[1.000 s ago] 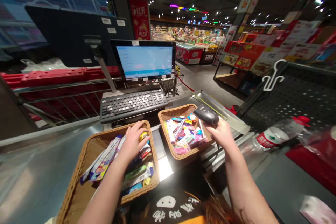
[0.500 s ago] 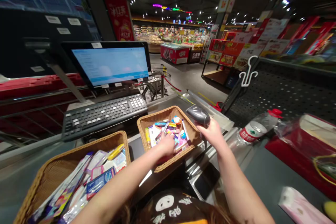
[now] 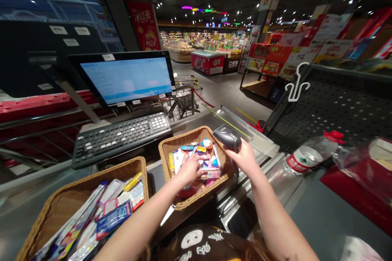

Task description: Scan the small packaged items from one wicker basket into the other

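**A:** What's furthest to your left?

**B:** The near wicker basket [image 3: 134,170], packed with flat blister packs [image 3: 113,219]. Past it lie a black keyboard [image 3: 121,140] and, behind that, a monitor [image 3: 125,79] with a pale blue screen.

**A:** Where's your left hand?

**B:** Your left hand [image 3: 190,170] is down in the far wicker basket [image 3: 180,140], which sits to the right of the near one. It rests on the small colourful packets [image 3: 203,159] there, with your fingers [image 3: 196,164] curled among them. I can't tell whether they've closed on a packet.

**A:** And your right?

**B:** Your right hand [image 3: 241,159] is closed around a handheld barcode scanner [image 3: 227,136], holding it up just above the far basket's right rim.

**A:** What's further right?

**B:** A plastic water bottle [image 3: 309,154] with a red cap lies on its side, just beside a clear plastic bag [image 3: 352,159]. Beyond them rises a perforated black panel [image 3: 324,110] with a white plastic hook [image 3: 295,87] at its left end.
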Demonstrator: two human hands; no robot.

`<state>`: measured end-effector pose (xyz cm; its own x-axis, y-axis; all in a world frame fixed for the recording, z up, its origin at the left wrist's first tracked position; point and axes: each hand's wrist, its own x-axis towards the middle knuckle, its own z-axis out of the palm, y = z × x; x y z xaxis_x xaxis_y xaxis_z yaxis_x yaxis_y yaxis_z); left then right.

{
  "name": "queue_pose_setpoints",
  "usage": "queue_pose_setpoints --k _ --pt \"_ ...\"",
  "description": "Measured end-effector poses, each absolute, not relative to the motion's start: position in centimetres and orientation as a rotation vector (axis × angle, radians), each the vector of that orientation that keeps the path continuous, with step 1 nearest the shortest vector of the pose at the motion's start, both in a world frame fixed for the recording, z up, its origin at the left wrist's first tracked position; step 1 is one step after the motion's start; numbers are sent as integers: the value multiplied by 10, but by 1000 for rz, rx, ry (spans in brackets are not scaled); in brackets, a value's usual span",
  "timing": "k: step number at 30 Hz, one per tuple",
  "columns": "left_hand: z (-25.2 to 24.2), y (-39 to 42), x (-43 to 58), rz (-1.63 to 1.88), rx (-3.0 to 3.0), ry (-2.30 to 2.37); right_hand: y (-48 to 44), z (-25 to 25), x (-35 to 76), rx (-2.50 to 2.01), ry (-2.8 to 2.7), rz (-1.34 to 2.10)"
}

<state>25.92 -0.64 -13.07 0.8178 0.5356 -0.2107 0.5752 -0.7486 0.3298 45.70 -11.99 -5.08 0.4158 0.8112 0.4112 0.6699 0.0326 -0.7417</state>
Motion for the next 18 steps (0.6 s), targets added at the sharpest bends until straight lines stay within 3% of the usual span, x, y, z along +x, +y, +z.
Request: queue_pose_setpoints --k 9,18 --pt "-77 25 179 531 2414 1152 -98 -40 425 -1646 -1384 258" --pt "-62 31 114 860 2244 1319 -80 -28 368 -1508 -1524 284"
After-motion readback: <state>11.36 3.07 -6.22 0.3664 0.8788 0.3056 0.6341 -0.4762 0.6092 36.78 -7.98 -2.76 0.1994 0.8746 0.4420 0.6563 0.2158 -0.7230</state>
